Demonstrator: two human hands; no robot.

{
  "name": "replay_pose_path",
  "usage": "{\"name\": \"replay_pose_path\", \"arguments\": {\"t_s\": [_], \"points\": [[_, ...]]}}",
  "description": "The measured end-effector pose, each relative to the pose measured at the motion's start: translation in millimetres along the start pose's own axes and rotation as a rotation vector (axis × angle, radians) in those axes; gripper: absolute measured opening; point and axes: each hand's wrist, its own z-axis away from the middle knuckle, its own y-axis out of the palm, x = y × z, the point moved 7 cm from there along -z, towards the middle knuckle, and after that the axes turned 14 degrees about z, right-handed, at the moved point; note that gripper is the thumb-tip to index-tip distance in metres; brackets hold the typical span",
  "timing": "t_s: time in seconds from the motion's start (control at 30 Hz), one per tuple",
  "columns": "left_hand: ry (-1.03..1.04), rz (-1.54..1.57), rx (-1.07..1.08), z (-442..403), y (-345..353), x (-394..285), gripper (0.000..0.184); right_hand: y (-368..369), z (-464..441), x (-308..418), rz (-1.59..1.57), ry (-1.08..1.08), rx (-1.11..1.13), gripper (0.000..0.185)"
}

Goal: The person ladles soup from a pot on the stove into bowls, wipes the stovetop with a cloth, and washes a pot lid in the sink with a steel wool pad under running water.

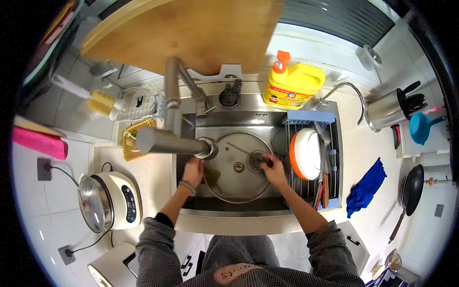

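Note:
In the sink [224, 203] lies a wide, round, shallow piece with a thin metal rim [224, 193], either a glass lid or a pan; I cannot tell which. My left hand [193, 172] is at its left rim, its fingertips partly hidden beside the faucet head. My right hand [273, 171] is closed on a dark, mesh-like scrubber [257, 161] over the right part of the round piece. A thin light stick or handle [237, 148] runs up and left from the scrubber. A brownish wet patch [213, 178] shows near the left rim.
The thick grey faucet [172, 141] reaches over the sink's left side. To the right, a rack [299, 116] holds a white-and-orange bowl [307, 154] and utensils. A yellow detergent jug [294, 86] stands behind; a blue cloth [366, 188] lies right, a cream electric cooker [119, 201] left.

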Motion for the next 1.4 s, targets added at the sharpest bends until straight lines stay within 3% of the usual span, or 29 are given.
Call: {"name": "replay_pose_path", "arguments": {"t_s": [0.03, 0.07, 0.1, 0.13, 0.17, 0.2, 0.3, 0.37, 0.43, 0.5, 0.57, 0.63, 0.67, 0.73, 0.77, 0.83, 0.9, 0.93, 0.97, 1.03, 1.1, 1.13, 1.17, 1.2, 1.23, 1.27, 1.3, 1.37, 1.4], "points": [[0.056, 0.047, -0.145, 5.1, 23.8, 39.5, 0.031, 6.8, 9.2, -4.2, 0.241, 0.046, -0.019, 0.045], [-0.033, -0.013, -0.179, -2.8, 51.5, 89.5, 0.032, 13.1, 19.3, -10.1, 0.484, 0.093, -0.042, 0.047], [-0.124, -0.072, -0.207, -9.9, 78.3, 138.1, 0.033, 30.2, 29.2, -15.6, 0.624, -0.021, -0.018, 0.046], [-0.239, -0.063, -0.08, -17.2, 96.6, 160.4, 0.035, 49.1, 38.8, -24.1, 0.764, -0.137, 0.007, 0.045], [-0.346, -0.052, 0.047, -21.5, 108.1, 176.2, 0.036, 78.3, 49.7, -29.9, 0.773, -0.246, 0.174, 0.044], [-0.09, 0.018, -0.107, -20.3, 99.4, 161.7, 0.037, 109.7, 61.0, -30.7, 0.776, -0.349, 0.346, 0.043], [-0.236, 0.326, 0.002, -13.5, 85.3, 123.0, 0.036, 168.0, 61.1, 2.9, 0.755, -0.727, 0.318, 0.035], [-0.309, 0.489, 0.048, -4.9, 81.9, 111.4, 0.038, 201.0, 3.4, -38.2, 0.59, -0.489, 0.203, 0.03], [-0.186, 0.35, -0.078, -5.1, 68.4, 109.4, 0.043, 179.3, -20.6, 34.8, 0.788, -0.709, -0.019, 0.027], [-0.174, 0.353, -0.103, -9.7, 62.3, 112.6, 0.042, 157.7, -71.6, -6.4, 0.978, -0.524, -0.366, 0.025], [-0.349, 0.449, -0.157, -2.1, 52.4, 112.7, 0.041, 108.4, -88.1, -75.9, 0.765, -0.027, -0.441, 0.023], [-0.141, 0.285, -0.247, -29.3, 103.4, 167.1, 0.04, 107.6, -58.7, -60.3, 1.13, -0.292, -0.278, 0.025], [-0.183, 0.489, -0.288, -38.4, 115.8, 180.0, 0.038, 121.3, -31.0, -47.5, 1.047, -0.602, -0.306, 0.03], [-0.3, 0.464, -0.279, -8.5, 51.1, 103.6, 0.031, 170.1, -2.8, -0.7, 0.558, -0.407, 0.131, 0.038], [-0.299, 0.472, -0.276, -7.2, 57.1, 103.8, 0.031, 190.3, 0.7, 31.9, 0.657, -0.599, 0.059, 0.042], [-0.338, 0.491, -0.353, -1.4, 59.3, 113.5, 0.047, 208.3, -33.4, 51.3, 0.588, -0.618, -0.111, 0.043], [-0.368, 0.549, -0.326, -1.7, 49.9, 108.6, 0.042, 189.5, -98.3, -15.9, 0.482, -0.37, -0.316, 0.042], [-0.396, 0.603, -0.283, 1.6, 46.1, 103.2, 0.037, 168.1, -101.3, -18.0, 0.729, -0.386, -0.573, 0.039], [-0.42, 0.657, -0.237, 2.1, 47.3, 100.1, 0.034, 151.0, -100.0, -15.3, 0.785, -0.204, -0.586, 0.037], [-0.412, 0.61, -0.219, 2.3, 51.4, 98.8, 0.036, 159.0, -114.2, -26.1, 0.734, -0.215, -0.361, 0.04], [-0.401, 0.572, -0.219, -6.2, 59.0, 104.0, 0.038, 219.8, -93.2, 18.1, 0.189, -0.48, 0.017, 0.03], [-0.453, 0.779, -0.273, -8.5, 70.9, 119.4, 0.041, 227.4, -76.0, 53.5, 0.518, -0.629, -0.062, 0.03], [-0.429, 0.706, -0.302, -5.1, 63.9, 113.9, 0.046, 236.3, -63.4, 68.1, 0.845, -0.767, -0.144, 0.03], [-0.407, 0.631, -0.333, -1.3, 56.6, 107.9, 0.051, 225.3, -99.2, 9.9, 0.386, -0.526, -0.202, 0.033], [-0.387, 0.555, -0.365, 2.8, 49.4, 101.8, 0.058, 208.0, -107.1, 9.8, 0.578, -0.495, -0.333, 0.033], [-0.544, 0.688, -0.277, 6.8, 39.8, 90.9, 0.06, 190.7, -114.8, 10.2, 0.779, -0.44, -0.465, 0.033], [-0.564, 0.735, -0.258, 8.5, 42.3, 91.5, 0.062, 173.5, -122.5, 9.9, 0.962, -0.365, -0.587, 0.034], [-0.585, 0.784, -0.237, 8.8, 52.3, 97.5, 0.064, 201.7, -117.8, 18.7, 0.633, -0.448, -0.282, 0.04], [-0.562, 0.804, -0.271, 6.6, 57.5, 102.0, 0.062, 219.9, -94.1, 40.1, 0.639, -0.584, -0.224, 0.037]]}}
